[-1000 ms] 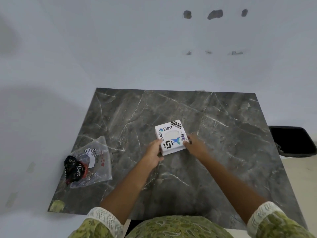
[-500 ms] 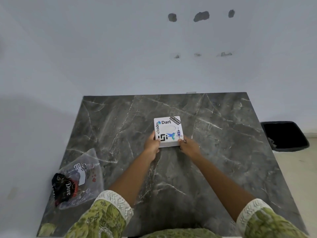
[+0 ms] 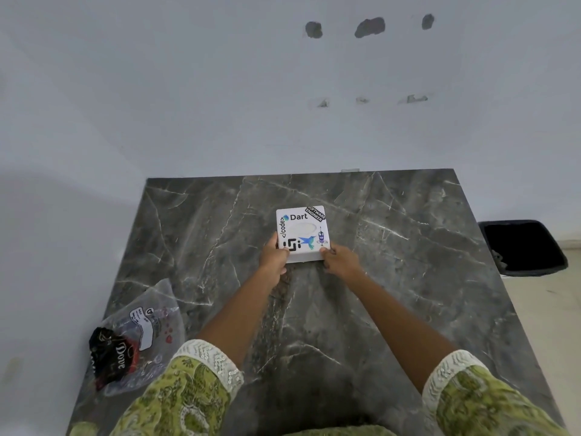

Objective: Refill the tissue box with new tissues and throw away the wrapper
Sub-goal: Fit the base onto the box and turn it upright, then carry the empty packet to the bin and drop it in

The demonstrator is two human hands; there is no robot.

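At the near left edge of the tabletop [image 3: 393, 309] I see the clear wrapper [image 3: 147, 328], crumpled, a dark Dove packet [image 3: 110, 357] on it, my sleeve [image 3: 188, 394] cutting off its near end. My left hand [image 3: 274, 258] and right hand [image 3: 341, 262] clamp their fingers on the near corners of the tissue box [image 3: 302, 232] at mid-table. It looks nearly square, stickered top up, oval opening running left-right; I can't make out tissues inside. A black bin [image 3: 525, 247] sits off the right edge.

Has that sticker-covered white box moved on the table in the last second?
Yes. The box has turned clockwise: askew before, it now sits nearly square to the table's far edge.
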